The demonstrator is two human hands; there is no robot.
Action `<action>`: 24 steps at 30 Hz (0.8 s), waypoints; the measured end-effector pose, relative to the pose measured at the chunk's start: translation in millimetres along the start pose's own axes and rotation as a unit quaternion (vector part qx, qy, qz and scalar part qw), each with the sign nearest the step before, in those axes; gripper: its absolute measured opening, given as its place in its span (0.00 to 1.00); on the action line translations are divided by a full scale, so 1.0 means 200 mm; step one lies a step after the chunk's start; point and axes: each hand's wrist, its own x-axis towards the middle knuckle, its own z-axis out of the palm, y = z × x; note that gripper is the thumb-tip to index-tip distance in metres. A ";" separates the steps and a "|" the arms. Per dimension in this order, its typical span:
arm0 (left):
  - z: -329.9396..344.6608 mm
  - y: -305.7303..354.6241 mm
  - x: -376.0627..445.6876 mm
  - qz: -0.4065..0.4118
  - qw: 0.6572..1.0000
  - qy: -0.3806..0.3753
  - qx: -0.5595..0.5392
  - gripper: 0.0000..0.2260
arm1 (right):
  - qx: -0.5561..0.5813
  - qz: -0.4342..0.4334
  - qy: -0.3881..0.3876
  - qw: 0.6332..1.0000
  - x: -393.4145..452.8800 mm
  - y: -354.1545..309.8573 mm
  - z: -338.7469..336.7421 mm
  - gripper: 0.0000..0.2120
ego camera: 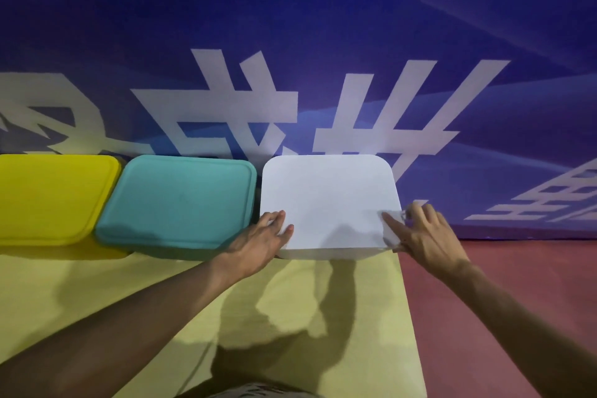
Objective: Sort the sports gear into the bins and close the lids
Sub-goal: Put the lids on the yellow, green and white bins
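Note:
Three lidded bins stand in a row against a blue banner: a yellow bin (48,197) at the left, a teal bin (177,200) in the middle, a white bin (329,197) at the right. All three lids lie flat on their bins. My left hand (261,242) rests on the white lid's near left corner, fingers spread. My right hand (420,233) presses on its near right corner, fingers over the edge. No sports gear shows.
The bins sit on a pale yellow mat (290,317). Red floor (500,300) lies to the right of the mat. A blue banner with large white characters (290,90) rises right behind the bins.

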 end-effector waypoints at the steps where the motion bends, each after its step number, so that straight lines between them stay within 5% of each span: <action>1: 0.00 0.00 0.00 -0.002 1.000 0.001 -0.001 0.31 | -0.019 -0.021 -0.016 0.999 0.02 0.00 -0.02 0.42; 6: 0.00 0.01 -0.01 -0.014 1.000 -0.005 -0.001 0.32 | -0.027 -0.124 -0.071 0.989 0.04 -0.01 -0.02 0.51; 13: -0.04 0.01 -0.01 0.003 1.000 -0.004 0.008 0.28 | -0.042 -0.171 -0.077 0.981 0.06 0.03 0.02 0.46; 17: -0.07 0.01 0.00 0.005 1.000 -0.011 0.001 0.27 | -0.086 -0.158 -0.028 0.983 0.06 0.04 0.08 0.33; 22: -0.12 0.00 0.01 0.010 0.999 -0.040 0.000 0.27 | -0.021 -0.182 -0.052 0.982 0.06 0.04 0.13 0.47; 24: -0.12 0.00 0.01 0.005 0.999 -0.051 -0.009 0.26 | 0.007 -0.192 -0.080 0.978 0.07 0.07 0.11 0.45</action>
